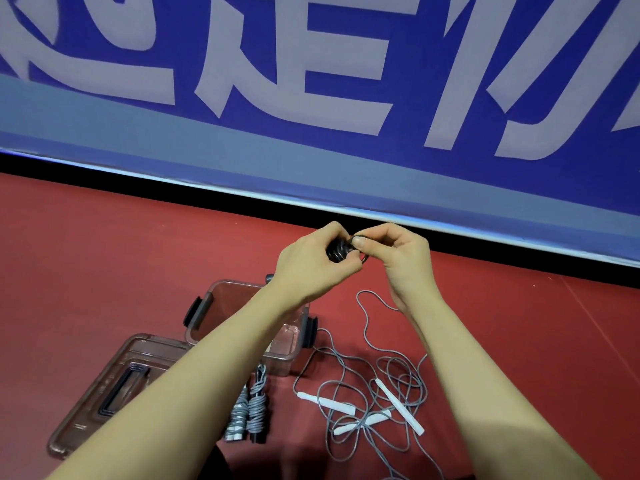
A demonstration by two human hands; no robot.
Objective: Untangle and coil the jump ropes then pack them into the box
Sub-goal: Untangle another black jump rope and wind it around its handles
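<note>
While raised above the box (207, 306), both hands' grip tight on the black coiled rope (338, 251): left hand (313, 263), right hand (401, 256).

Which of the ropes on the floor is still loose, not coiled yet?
The grey rope with white handles, sprawled in loose loops right of the clear box. The two grey bundles in front of the box are already wound tight.

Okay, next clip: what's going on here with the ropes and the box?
A person is winding a dark jump rope into a tight coil, gripping the bundle in the left hand while the right hand pinches the loose end. Two coiled ropes lie on the red floor beside the open clear box; its lid sits alongside. A tangled grey rope with white handles still awaits sorting.
</note>
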